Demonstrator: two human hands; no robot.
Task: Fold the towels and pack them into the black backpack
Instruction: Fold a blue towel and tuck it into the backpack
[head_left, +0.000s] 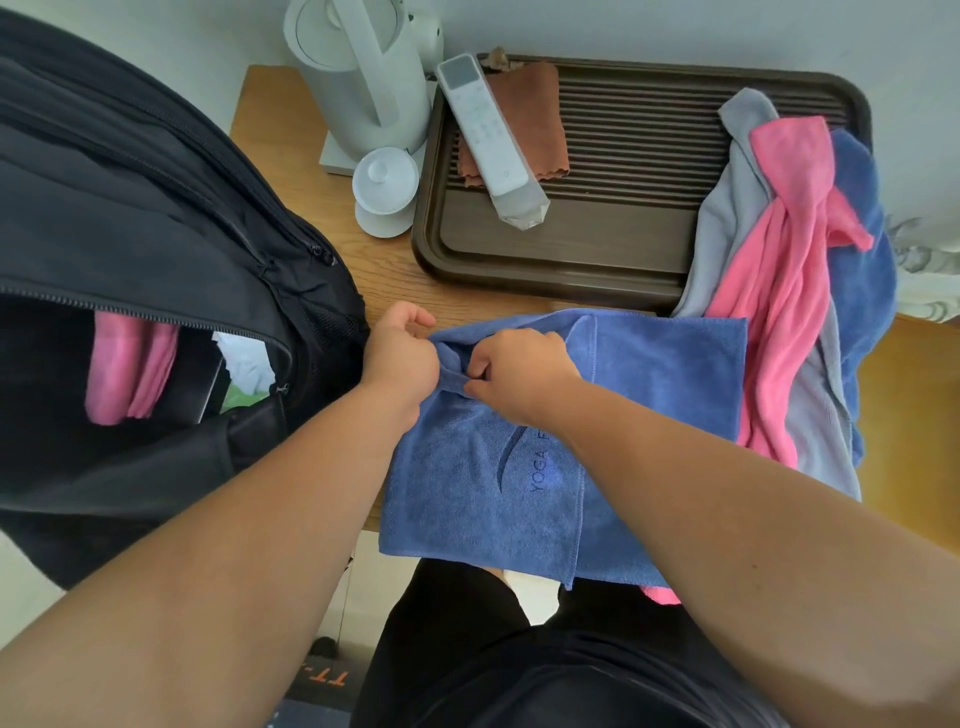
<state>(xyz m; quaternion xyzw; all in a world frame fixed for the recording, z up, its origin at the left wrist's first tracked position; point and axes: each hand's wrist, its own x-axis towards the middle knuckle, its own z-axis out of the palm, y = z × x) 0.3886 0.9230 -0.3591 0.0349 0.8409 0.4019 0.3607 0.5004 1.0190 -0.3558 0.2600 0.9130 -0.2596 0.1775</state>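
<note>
Centre of frame: blue towel (649, 395) lies on the near edge of the counter (291, 145), partly doubled over. Its lower edge hangs off toward the person's lap.

Hands:
- Both meet at the towel's upper left corner, nearly touching each other.
- Left hand (402, 358) has its fingers curled tight on the bunched edge.
- Right hand (522, 374) pinches the same ridge of cloth between thumb and fingertips.

Left of frame: black backpack (130, 208), main zip open, a packed pink towel (124, 369) showing inside the mouth.

Right of frame: unfolded heap of grey towel (727, 218), loose pink towel (779, 270) and dark blue towel (862, 249), draped over the corner of the brown tray (571, 260).

Step in hand, as I read it: squaring the corner before the next fold.

To do it well:
- Draw the two hands apart along the edge so the ridge flattens, rather than folding over a lump.
- Match the hemmed edges before creasing.
- Pull the overhanging part up onto the counter first; its weight may drag the fold crooked.
- Keep the fold narrow enough for the backpack mouth, where the space beside the pink one looks modest.

Risk: the heap on the right touches this towel's far side and could get caught up in the fold.
</note>
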